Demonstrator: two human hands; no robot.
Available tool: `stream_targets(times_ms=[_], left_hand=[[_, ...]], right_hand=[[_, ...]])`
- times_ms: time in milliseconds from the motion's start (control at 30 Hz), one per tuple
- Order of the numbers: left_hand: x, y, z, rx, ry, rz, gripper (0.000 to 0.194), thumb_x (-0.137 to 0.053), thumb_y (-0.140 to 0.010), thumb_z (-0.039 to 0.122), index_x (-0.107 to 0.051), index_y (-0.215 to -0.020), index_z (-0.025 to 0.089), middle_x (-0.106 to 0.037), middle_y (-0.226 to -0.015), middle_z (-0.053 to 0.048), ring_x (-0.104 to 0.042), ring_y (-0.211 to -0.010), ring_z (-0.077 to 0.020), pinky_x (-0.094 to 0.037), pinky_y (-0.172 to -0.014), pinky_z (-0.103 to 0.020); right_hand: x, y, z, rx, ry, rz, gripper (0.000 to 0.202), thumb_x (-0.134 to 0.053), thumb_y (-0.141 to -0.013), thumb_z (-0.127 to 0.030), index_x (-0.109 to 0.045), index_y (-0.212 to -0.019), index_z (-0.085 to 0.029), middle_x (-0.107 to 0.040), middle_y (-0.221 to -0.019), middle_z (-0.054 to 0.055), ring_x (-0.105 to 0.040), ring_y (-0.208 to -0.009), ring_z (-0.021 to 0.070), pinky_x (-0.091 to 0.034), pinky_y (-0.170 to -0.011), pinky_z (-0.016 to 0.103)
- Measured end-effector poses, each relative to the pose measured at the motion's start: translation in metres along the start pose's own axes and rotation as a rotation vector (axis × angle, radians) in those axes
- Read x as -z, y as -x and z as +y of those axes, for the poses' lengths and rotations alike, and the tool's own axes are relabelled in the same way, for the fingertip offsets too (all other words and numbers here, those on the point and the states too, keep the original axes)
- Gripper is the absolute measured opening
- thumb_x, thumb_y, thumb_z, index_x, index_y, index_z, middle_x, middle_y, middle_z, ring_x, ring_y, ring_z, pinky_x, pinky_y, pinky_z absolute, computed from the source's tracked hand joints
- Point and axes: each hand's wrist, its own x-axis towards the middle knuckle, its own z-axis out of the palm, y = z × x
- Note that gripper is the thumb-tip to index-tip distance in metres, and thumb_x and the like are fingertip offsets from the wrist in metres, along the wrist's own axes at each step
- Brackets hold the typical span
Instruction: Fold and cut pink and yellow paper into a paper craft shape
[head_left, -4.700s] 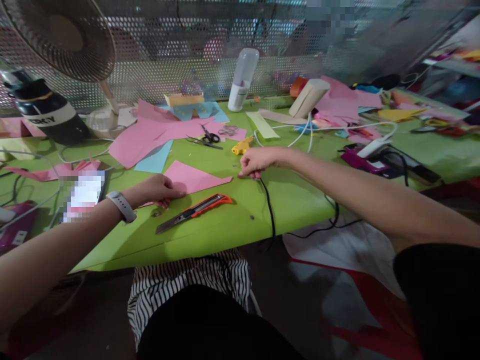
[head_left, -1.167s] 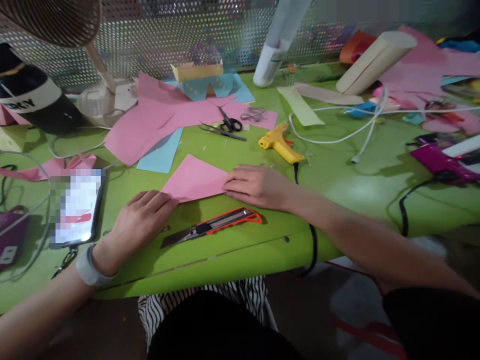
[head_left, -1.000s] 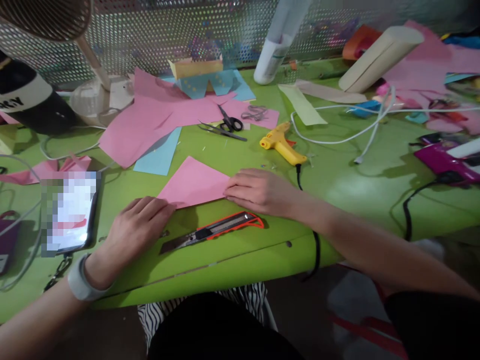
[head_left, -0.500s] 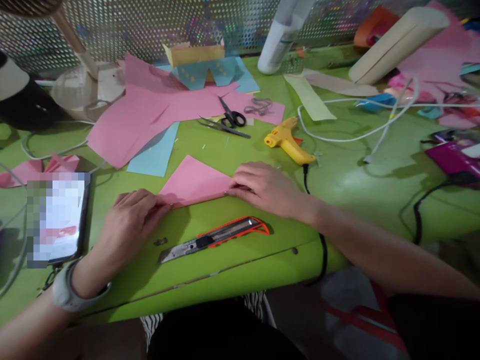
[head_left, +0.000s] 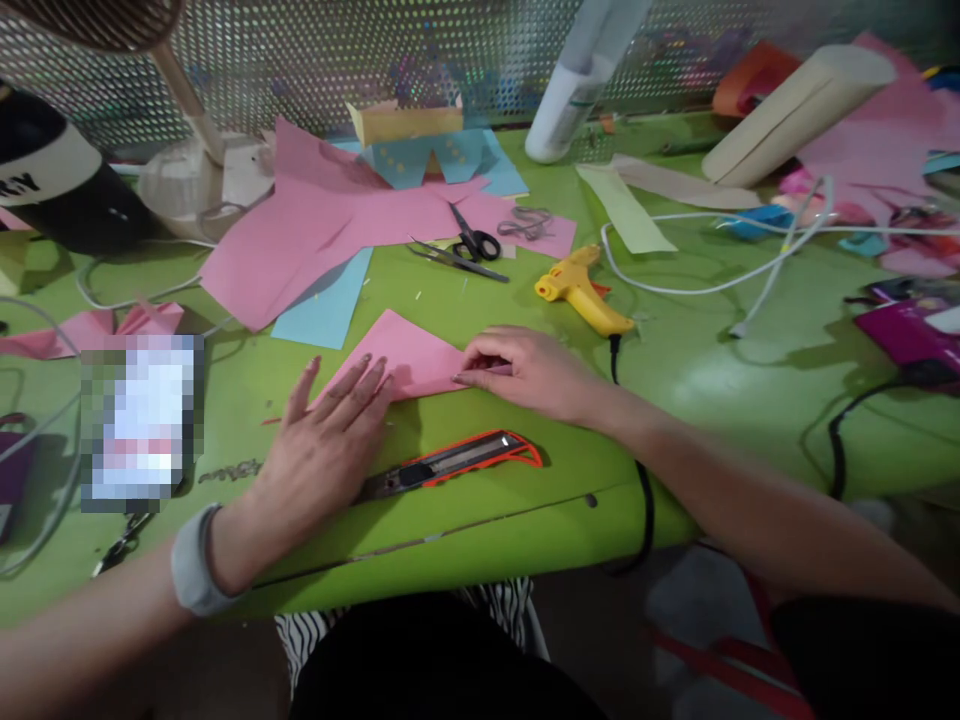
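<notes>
A folded pink paper [head_left: 412, 350] lies on the green table, its peak pointing away from me and a folded edge along the near side. My left hand [head_left: 326, 430] is spread with its fingertips lying on the left part of the paper. At the right corner, my right hand [head_left: 517, 370] pinches the paper between thumb and fingers. An orange and grey box cutter [head_left: 457, 460] lies just in front of the paper, its blade end partly hidden by my left hand.
A yellow glue gun [head_left: 577, 290] with a black cord lies behind my right hand. Scissors [head_left: 476, 240], tweezers [head_left: 465, 263] and a large pink sheet [head_left: 300, 230] are farther back. A blurred phone [head_left: 150, 420] is at left; a white cable [head_left: 697, 290] curls at right.
My left hand has let go of the paper's left corner, opened flat and moved right onto the paper, now covering the cutter's blade end. My right hand still pinches the right corner. The view has shifted slightly.
</notes>
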Motion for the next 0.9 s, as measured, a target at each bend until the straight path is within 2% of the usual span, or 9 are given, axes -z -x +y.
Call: stream_targets(times_ms=[100, 200, 300, 467, 733, 900], left_hand=[[-0.007, -0.003, 0.011, 0.027, 0.060, -0.057, 0.069, -0.034, -0.101, 0.054, -0.021, -0.156, 0.014, -0.040, -0.155, -0.017, -0.033, -0.146, -0.0296, -0.011, -0.121, -0.059], [-0.011, -0.004, 0.014, 0.028, 0.115, -0.109, 0.083, -0.027, -0.097, 0.066, -0.012, -0.158, 0.011, -0.030, -0.159, -0.018, -0.026, -0.149, -0.0306, -0.010, -0.122, -0.057], [-0.011, -0.002, 0.012, 0.046, 0.147, -0.146, 0.085, -0.030, -0.096, 0.068, -0.009, -0.158, 0.013, -0.026, -0.161, -0.016, -0.021, -0.151, -0.0300, -0.015, -0.122, -0.054], [-0.008, -0.002, 0.011, 0.060, 0.181, -0.179, 0.085, -0.029, -0.095, 0.069, -0.015, -0.157, 0.013, -0.026, -0.161, -0.017, -0.020, -0.151, -0.0301, -0.020, -0.121, -0.055], [-0.011, -0.003, 0.015, 0.078, 0.163, -0.195, 0.086, -0.023, -0.095, 0.072, -0.025, -0.154, 0.009, -0.025, -0.161, -0.018, -0.021, -0.151, -0.0305, -0.019, -0.121, -0.054], [-0.012, -0.001, 0.012, 0.052, 0.159, -0.152, 0.085, -0.027, -0.096, 0.070, -0.019, -0.155, 0.009, -0.029, -0.160, -0.019, -0.022, -0.150, -0.0293, -0.020, -0.121, -0.051]], right_hand=[[-0.001, 0.001, 0.000, 0.009, -0.007, 0.004, 0.012, -0.064, -0.090, -0.030, -0.067, -0.085, -0.020, -0.067, -0.083, 0.003, -0.060, -0.076, 0.0160, -0.041, -0.068, 0.028], [-0.002, 0.002, 0.001, 0.018, -0.013, 0.011, 0.013, -0.063, -0.090, -0.031, -0.067, -0.085, -0.020, -0.066, -0.081, 0.003, -0.059, -0.072, 0.0159, -0.042, -0.066, 0.029], [-0.003, 0.003, 0.002, 0.027, -0.019, 0.017, 0.016, -0.061, -0.090, -0.033, -0.067, -0.083, -0.020, -0.065, -0.079, 0.003, -0.058, -0.070, 0.0163, -0.043, -0.064, 0.029], [-0.003, 0.003, 0.002, 0.020, -0.031, 0.020, 0.019, -0.059, -0.089, -0.036, -0.066, -0.082, -0.021, -0.066, -0.076, 0.003, -0.058, -0.067, 0.0167, -0.044, -0.061, 0.030], [-0.003, 0.004, 0.002, 0.006, -0.019, 0.020, 0.018, -0.059, -0.089, -0.035, -0.064, -0.081, -0.020, -0.065, -0.079, 0.004, -0.059, -0.068, 0.0165, -0.044, -0.061, 0.029], [0.000, 0.003, 0.001, -0.046, -0.042, -0.005, 0.017, -0.060, -0.088, -0.035, -0.064, -0.081, -0.020, -0.066, -0.080, 0.004, -0.058, -0.069, 0.0158, -0.043, -0.062, 0.029]])
